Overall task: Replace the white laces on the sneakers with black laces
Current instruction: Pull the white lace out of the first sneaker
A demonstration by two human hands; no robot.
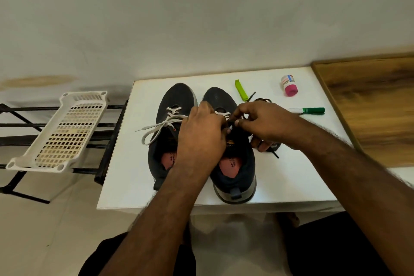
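The person sits at a white tabletop [125, 186], dark-clad knees just under its near edge, both forearms reaching forward over 2 dark sneakers that stand side by side with heels toward the sitter. The right sneaker [235, 177] shows its pink insole; both hands meet over its lacing. The left hand [201, 132] lies curled across the tongue, its back up; its grip is hidden underneath, so I cannot tell what it holds. The right hand [264, 123] has thumb and forefinger pinched tight on a lace at the eyelets, though the pinch is too small and dark to say which lace. A few white crossings [223, 114] show beyond the knuckles. Black lace [274, 152] lies on the tabletop just under and beside the right hand.

The left sneaker [163, 123] carries its white lace [156, 130] tied, loops trailing off to the left.

Farther back lie a green marker [311, 110], a lime-green clip [240, 89] and a small pink-capped bottle [289, 85] on its side. Off to the left, a white perforated tray [62, 132] rests on a black metal rack [20, 125]; to the right is a wooden board [369, 107].
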